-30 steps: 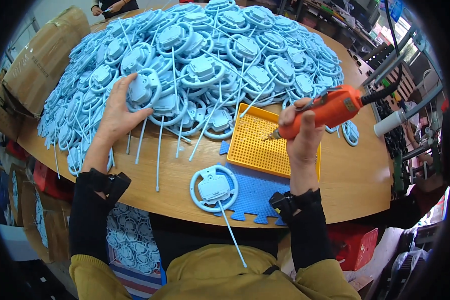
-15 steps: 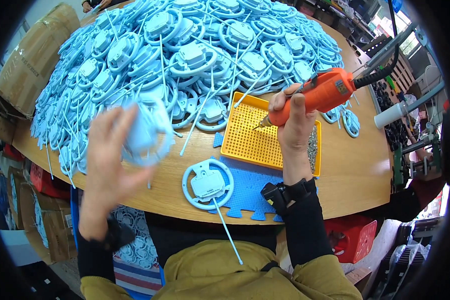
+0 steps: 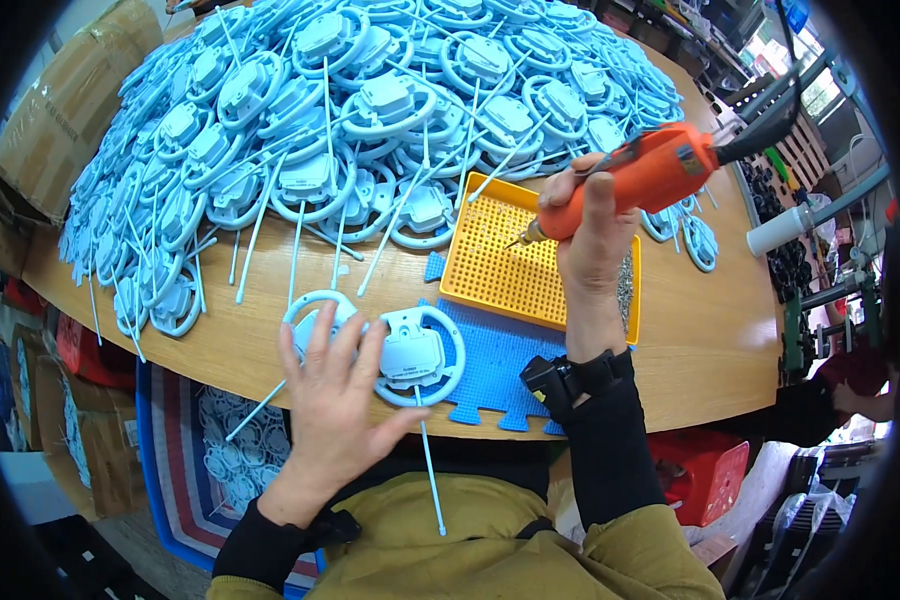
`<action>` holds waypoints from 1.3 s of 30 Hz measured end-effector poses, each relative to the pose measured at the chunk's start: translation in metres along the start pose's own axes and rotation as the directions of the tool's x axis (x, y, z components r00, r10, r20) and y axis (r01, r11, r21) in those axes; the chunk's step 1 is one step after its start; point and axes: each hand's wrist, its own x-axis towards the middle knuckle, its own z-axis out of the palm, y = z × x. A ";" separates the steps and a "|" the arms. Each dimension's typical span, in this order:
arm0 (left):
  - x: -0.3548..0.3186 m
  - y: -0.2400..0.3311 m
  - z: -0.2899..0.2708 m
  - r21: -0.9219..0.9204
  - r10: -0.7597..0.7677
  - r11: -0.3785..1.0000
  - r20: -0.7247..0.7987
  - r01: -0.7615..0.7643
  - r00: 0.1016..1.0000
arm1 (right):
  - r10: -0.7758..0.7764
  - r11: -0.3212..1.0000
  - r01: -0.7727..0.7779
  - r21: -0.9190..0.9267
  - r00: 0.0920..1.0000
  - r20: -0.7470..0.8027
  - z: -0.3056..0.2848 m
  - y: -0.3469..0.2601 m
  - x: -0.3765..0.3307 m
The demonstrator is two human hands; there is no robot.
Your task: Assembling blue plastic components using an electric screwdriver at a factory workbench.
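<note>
My right hand is wrapped round an orange electric screwdriver, its bit pointing left above a yellow tray with a perforated insert. Spread fingers of my left hand lie over a light-blue toy steering wheel at the table's front edge; the hand covers much of it. Touching its right side is another light-blue wheel-shaped part, back up, with a thin rod hanging past the table edge. This second part lies partly on a blue foam mat.
A tall heap of light-blue wheel parts covers the far side of the table. Small metal screws fill the tray's right end. A cardboard box stands at left, and a lined blue bin with pale parts is below the edge.
My left hand has brought a wheel part down from the air onto the table, beside the other one, and its fingers have spread. The screwdriver has stayed nearly in place.
</note>
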 end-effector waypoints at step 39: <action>0.042 0.024 0.047 -0.451 0.267 0.838 -0.153 -0.308 0.951 | 0.162 0.979 -0.177 0.097 0.977 0.142 0.050 -0.091 -0.072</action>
